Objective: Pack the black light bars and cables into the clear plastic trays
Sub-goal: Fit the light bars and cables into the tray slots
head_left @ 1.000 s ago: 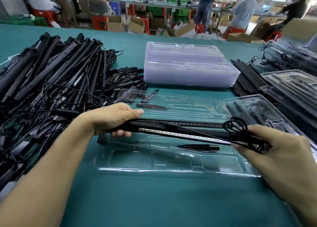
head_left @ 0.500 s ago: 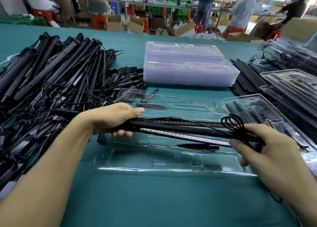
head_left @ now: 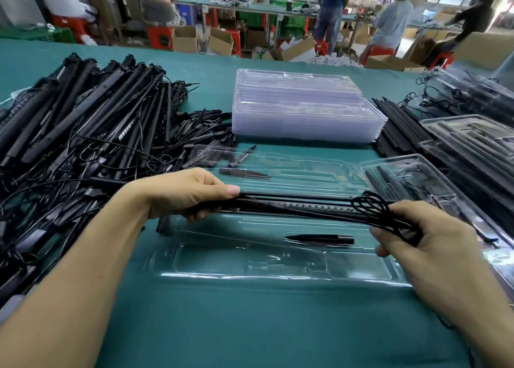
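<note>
1. Table (head_left: pixel 250 326), green cover. Nearest the person lies an open clear tray (head_left: pixel 222 259), long side across and cavities up; judged ready to receive parts. One black spike (head_left: pixel 319 239) already sits in a short pocket.
2. Right grip (head_left: pixel 434 256): fingers curled round the bunched cable (head_left: pixel 372 207) at the bar's right end. Probably kept bunched so the loops cannot snag while the bar goes down.
3. Left grip (head_left: pixel 189 192): clenched on the left end of the light bar (head_left: pixel 306 206), thumb along the top. The bar is level, just above the tray and parallel to its long slot, LED strip showing. It is not yet seated. The hold at both ends is presumably for lining it up with the slot.
4. Second tray (head_left: pixel 306 170) just behind, with a far spike (head_left: pixel 244 173) in it. Next in line or a lid half: cannot tell.
5. Left: loose pile (head_left: pixel 83 123) of bars and cables, near the left arm, likely supply.
6. Far centre: stack (head_left: pixel 300 111) of empty trays. Right: filled trays (head_left: pixel 472 145), set apart, apparently finished output.
</note>
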